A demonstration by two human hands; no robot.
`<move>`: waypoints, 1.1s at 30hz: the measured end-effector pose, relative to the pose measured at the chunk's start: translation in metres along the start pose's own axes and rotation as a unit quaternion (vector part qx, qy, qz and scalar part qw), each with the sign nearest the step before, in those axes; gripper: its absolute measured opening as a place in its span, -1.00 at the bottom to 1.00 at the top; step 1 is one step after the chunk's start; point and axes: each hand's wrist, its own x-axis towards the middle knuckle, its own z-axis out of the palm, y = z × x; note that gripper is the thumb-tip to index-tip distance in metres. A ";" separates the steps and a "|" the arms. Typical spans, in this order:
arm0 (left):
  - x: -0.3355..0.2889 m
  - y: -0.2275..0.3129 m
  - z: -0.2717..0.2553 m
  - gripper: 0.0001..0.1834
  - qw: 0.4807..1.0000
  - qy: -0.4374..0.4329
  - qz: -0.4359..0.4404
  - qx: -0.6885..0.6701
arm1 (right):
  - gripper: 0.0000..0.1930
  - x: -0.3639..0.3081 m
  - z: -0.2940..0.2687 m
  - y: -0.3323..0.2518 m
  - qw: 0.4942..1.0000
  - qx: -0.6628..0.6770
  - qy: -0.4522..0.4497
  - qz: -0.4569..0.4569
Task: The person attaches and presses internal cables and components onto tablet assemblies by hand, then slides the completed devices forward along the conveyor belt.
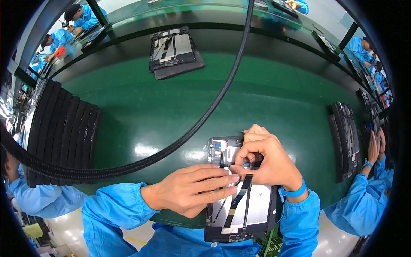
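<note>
An opened tablet [259, 207], with silver battery plates and black ribbon cables showing, lies at the near edge of the green bench. My left hand [188, 188] rests over its left side, fingers stretched out across the middle and the tips close to my right fingers. Over the upper right part is my right hand [272, 160], its thumb and index finger pinched together by the upper end of a black ribbon cable [247, 188]. Whatever sits in that pinch is too small to make out. A blue band [295, 192] circles my right wrist.
A black braided hose [209, 112] arcs above the bench from upper middle to left. Black trays [64, 132] stand in a row at left. Another opened tablet [173, 49] lies on a dark tray at the back. More units [346, 141] stack at right, near a co-worker's hands [374, 147].
</note>
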 end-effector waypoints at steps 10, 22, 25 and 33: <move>0.001 0.006 0.008 -0.61 0.997 0.060 0.053 -0.006 | -0.82 0.000 -0.003 0.002 1.000 -0.009 0.008 0.014; 0.002 0.003 0.001 -0.64 0.992 0.076 -0.092 0.050 | -0.82 -0.004 -0.007 0.010 0.999 0.011 -0.037 -0.012; 0.000 0.007 -0.001 -0.61 0.991 0.064 -0.098 0.059 | -0.82 -0.003 -0.003 0.009 0.999 0.007 -0.042 -0.006; 0.004 0.021 0.000 -0.71 0.984 0.039 -0.165 0.052 | -0.80 -0.001 0.004 0.009 0.999 -0.013 -0.029 -0.031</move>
